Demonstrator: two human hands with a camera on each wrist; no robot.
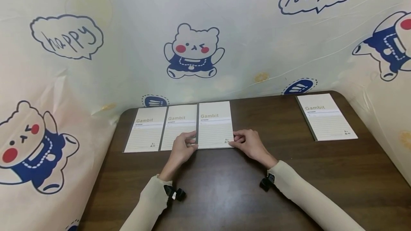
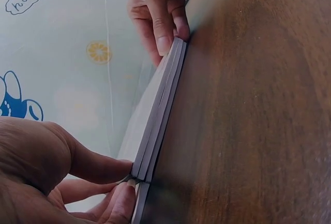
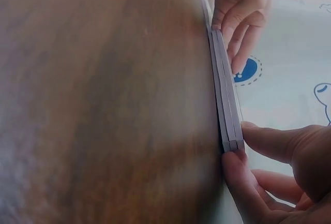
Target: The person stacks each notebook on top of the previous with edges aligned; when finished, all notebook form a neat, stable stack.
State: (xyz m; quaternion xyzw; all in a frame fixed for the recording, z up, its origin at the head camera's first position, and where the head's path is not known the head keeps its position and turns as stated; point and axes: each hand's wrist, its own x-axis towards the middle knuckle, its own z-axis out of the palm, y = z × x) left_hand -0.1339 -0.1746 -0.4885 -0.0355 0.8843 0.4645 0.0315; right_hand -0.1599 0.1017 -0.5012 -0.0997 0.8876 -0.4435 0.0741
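Note:
A stack of white "Gambit" notebooks (image 1: 214, 127) with dark spines lies at the right end of a row on the table. My left hand (image 1: 182, 149) holds its lower left corner, thumb at the near edge and fingers along the spine. At the opposite corner my right hand (image 1: 252, 144) pinches the stack, its thumb (image 3: 266, 140) on the near edge and fingers against the side. Several page layers of the stack (image 2: 161, 113) show in the left wrist view. A middle notebook (image 1: 179, 117) adjoins it, partly hidden behind my left hand.
Another matching notebook (image 1: 144, 129) ends the row at the left. Far to the right, a separate notebook (image 1: 327, 117) lies slightly turned near the back edge. The brown wooden table (image 1: 231, 195) meets a printed cloth (image 1: 135, 45) behind and at both sides.

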